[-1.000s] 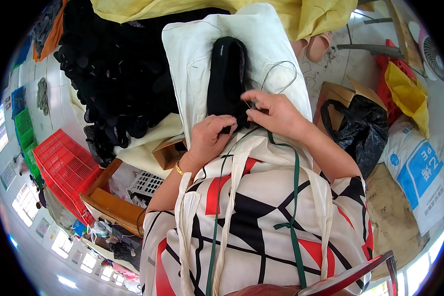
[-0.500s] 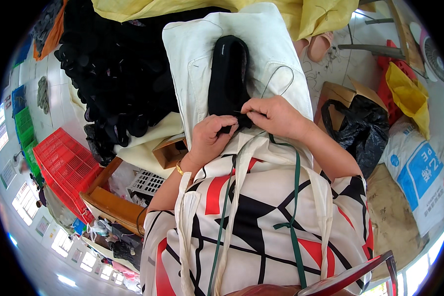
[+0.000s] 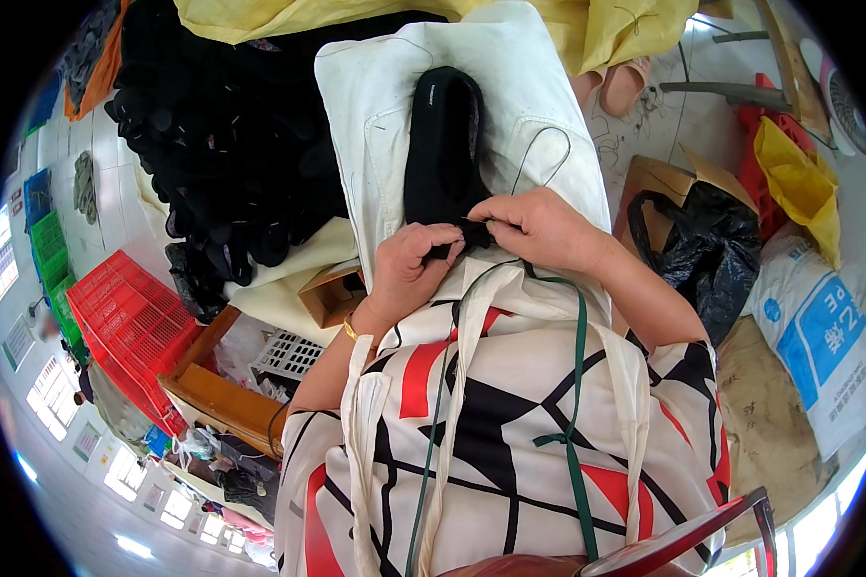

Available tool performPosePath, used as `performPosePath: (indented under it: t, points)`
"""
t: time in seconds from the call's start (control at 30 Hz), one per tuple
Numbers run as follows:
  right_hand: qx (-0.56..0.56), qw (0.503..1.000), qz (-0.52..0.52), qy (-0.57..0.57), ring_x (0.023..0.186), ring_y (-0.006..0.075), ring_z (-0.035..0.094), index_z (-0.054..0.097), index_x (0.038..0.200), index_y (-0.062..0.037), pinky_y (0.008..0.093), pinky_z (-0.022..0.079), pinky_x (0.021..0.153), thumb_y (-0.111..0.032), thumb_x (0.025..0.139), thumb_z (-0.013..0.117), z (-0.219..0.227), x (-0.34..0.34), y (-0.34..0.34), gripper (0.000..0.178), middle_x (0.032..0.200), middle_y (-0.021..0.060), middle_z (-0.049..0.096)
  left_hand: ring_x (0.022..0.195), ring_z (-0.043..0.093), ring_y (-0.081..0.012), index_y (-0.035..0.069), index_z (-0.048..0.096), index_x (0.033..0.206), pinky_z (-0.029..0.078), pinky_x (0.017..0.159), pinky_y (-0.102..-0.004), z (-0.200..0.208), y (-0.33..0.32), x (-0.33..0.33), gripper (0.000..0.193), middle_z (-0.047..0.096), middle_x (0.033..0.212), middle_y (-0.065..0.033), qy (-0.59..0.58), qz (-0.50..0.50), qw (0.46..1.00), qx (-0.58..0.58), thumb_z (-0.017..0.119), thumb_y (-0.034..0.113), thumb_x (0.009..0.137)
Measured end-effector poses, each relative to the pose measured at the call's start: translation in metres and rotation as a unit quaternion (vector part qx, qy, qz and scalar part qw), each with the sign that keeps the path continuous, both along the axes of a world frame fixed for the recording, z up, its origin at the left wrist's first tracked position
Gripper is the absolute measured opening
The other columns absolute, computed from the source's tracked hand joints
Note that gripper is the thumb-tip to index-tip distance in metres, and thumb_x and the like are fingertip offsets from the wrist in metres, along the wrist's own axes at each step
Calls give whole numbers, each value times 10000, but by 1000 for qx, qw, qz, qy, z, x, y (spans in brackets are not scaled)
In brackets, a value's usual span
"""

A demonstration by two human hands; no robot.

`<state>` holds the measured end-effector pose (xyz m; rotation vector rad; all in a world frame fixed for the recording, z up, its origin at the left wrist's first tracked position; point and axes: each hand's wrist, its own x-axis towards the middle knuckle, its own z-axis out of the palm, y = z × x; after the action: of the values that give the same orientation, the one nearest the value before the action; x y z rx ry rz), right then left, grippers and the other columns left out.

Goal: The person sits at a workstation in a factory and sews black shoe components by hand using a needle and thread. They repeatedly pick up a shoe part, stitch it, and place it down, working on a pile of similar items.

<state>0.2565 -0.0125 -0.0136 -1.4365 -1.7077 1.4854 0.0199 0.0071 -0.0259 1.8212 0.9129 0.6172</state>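
Observation:
A black cloth shoe lies lengthwise on a white cloth-covered pad in front of me, its opening toward the right. My left hand is closed on the near end of the shoe, thumb and fingers pinching its edge. Close beside it, my right hand pinches at the same end with thumb and forefinger; what sits between those fingertips is too small to make out. Beyond the right hand, a thin dark thread arches in a loop over the pad.
Many black shoes are heaped at the left. A red plastic crate and a wooden drawer stand lower left. On the right are a cardboard box, a black plastic bag and a white sack. Yellow sheeting hangs at the far edge.
Both hands stay at the near end of the shoe, with only slight finger movement. The thread loop has shifted a little; nothing is let go.

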Motion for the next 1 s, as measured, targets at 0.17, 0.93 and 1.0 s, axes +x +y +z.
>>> performPosePath:
  t: [0.17,0.93,1.0]
  points:
    - [-1,1000,1,-5,790,348,675,689,1058,-44,405,543,751,-139,864,563,-1,-2,1,251,876,168,704,772,668,-241,77,669,988,528,686,-303,1,0,1,324,727,937,-63,6,2,1000,2,696,-104,722]
    - [-44,999,-14,-25,723,352,617,483,1039,-61,419,476,652,-178,957,571,0,-31,15,168,778,154,632,829,671,-206,63,699,993,524,746,-298,-7,-6,-7,240,720,915,-65,0,13,1000,-11,731,-58,788]
    - [-47,997,-4,-59,748,387,617,466,1037,-61,455,468,653,-185,949,572,1,-41,20,186,788,163,637,798,661,-233,77,682,1014,518,713,-315,-5,-5,-7,289,722,917,-66,22,-11,999,33,732,-58,764]
